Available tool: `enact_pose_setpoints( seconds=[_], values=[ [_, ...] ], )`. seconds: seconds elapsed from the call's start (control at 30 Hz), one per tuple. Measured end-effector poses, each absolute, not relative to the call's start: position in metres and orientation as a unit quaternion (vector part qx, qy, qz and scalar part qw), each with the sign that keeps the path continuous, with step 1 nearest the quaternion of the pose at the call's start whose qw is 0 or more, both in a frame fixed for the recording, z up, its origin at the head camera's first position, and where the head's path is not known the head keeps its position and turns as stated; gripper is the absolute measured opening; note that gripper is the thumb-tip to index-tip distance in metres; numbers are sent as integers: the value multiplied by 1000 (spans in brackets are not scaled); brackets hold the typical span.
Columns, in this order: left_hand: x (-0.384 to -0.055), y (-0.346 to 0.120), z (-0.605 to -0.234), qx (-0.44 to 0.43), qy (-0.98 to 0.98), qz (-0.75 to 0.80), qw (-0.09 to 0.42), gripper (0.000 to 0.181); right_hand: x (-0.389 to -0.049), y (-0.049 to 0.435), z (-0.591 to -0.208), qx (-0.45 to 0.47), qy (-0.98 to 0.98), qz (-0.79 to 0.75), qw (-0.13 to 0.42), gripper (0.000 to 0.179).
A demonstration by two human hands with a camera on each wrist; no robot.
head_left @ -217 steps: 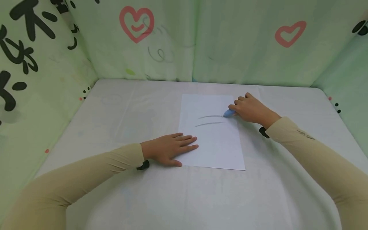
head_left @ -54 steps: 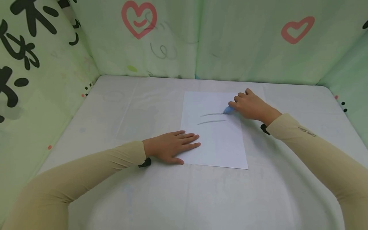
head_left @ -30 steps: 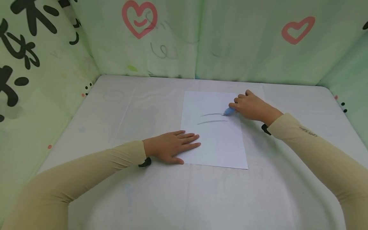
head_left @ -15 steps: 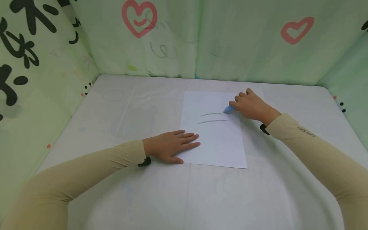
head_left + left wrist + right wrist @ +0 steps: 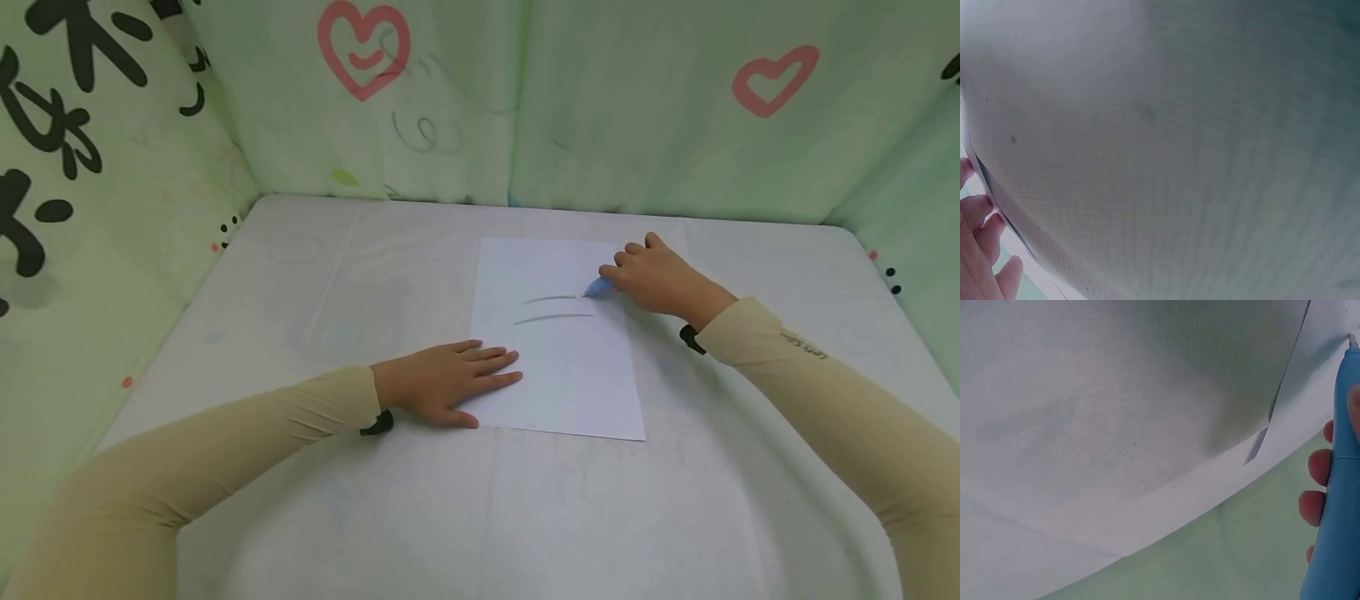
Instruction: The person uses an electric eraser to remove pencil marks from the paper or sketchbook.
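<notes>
In the head view, my left hand lies palm down with fingers spread on the left edge of a white sheet of paper. Two thin grey curved lines are on the paper, an upper line and a lower line. My right hand grips a thick blue pen-shaped tool, apparently an electric eraser, its narrow tip at the right end of the upper line. The right wrist view shows the fingers curled round the eraser. Only some left fingers show in the left wrist view.
A white cloth covers the table. Green curtains with red hearts and black characters stand round its back and sides. Both wrists wear black bands, partly under beige sleeves.
The eraser's tip makes small up-and-down shifts at the upper line's right end, where a small gap now shows. My left hand keeps its place on the paper; the head view has shifted slightly.
</notes>
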State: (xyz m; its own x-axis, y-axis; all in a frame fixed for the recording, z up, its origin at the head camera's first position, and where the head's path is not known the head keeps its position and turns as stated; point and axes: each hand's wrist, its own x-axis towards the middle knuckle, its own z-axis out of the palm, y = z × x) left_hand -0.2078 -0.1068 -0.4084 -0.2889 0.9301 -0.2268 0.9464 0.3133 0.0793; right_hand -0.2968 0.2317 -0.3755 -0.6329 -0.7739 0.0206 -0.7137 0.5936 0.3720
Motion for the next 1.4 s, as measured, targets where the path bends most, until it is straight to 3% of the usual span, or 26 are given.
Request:
enact_pose_setpoints(
  seconds=[1.4],
  values=[
    [-205,-106,-409,579,805,-41,119,73,-294,234,-374,410,-893,-168,78,17]
  ],
)
